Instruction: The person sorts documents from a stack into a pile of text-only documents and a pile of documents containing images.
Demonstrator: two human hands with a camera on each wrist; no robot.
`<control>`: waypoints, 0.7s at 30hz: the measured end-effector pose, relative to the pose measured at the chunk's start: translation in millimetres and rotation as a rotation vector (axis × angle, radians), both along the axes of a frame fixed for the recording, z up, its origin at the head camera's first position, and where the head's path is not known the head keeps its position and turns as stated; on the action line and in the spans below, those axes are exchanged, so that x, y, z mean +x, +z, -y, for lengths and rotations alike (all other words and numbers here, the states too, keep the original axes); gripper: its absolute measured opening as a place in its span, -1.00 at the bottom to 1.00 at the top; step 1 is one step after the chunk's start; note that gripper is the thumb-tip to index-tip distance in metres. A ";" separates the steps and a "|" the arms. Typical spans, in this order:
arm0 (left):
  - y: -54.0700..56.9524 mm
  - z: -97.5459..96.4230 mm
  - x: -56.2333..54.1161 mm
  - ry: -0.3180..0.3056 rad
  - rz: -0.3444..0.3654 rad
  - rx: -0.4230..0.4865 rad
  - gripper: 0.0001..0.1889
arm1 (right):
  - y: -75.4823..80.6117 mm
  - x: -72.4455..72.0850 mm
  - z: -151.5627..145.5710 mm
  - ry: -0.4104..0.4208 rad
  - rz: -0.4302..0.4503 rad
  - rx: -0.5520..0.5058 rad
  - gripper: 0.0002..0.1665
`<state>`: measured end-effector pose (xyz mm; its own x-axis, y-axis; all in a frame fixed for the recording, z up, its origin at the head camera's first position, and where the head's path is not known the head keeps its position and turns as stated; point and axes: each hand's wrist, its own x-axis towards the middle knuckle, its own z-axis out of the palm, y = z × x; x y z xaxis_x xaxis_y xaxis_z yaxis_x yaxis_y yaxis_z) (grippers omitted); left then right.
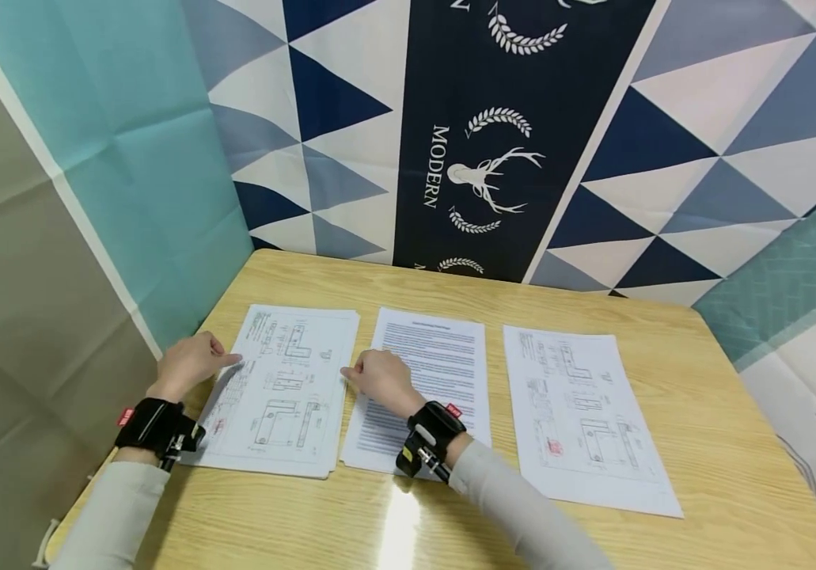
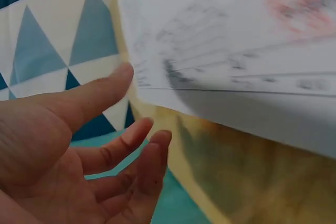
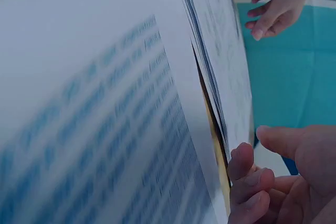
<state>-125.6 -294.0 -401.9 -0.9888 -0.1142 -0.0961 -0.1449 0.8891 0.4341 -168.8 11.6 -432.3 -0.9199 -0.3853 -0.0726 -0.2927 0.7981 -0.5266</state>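
Observation:
A stack of paper printed with technical drawings [image 1: 286, 396] lies at the left of the table in the head view. At its left edge is my left hand [image 1: 192, 366]; in the left wrist view the thumb and fingers are apart, with nothing between them. My right hand [image 1: 383, 381] is over the middle stack of printed text [image 1: 443, 356], fingertips near the right edge of the drawing stack. The right wrist view shows its thumb and bent fingers apart, holding nothing. Whether the fingertips touch the paper edge I cannot tell.
To the right lies another sheet of technical drawings [image 1: 589, 419] with a red stamp. All the paper rests on a light wooden table [image 1: 714, 443]. Patterned cloth [image 1: 336, 134] hangs behind the table, and more cloth hangs at its left and right sides.

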 end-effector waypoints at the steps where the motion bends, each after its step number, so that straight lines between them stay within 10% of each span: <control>1: -2.5 1.6 1.5 0.006 0.010 0.006 -0.59 | -1.4 1.0 3.0 0.002 -0.001 0.006 -0.56; 21: -14.2 7.9 -5.9 0.109 0.020 0.032 -0.63 | -8.7 4.7 20.5 -0.021 -0.005 0.068 -0.26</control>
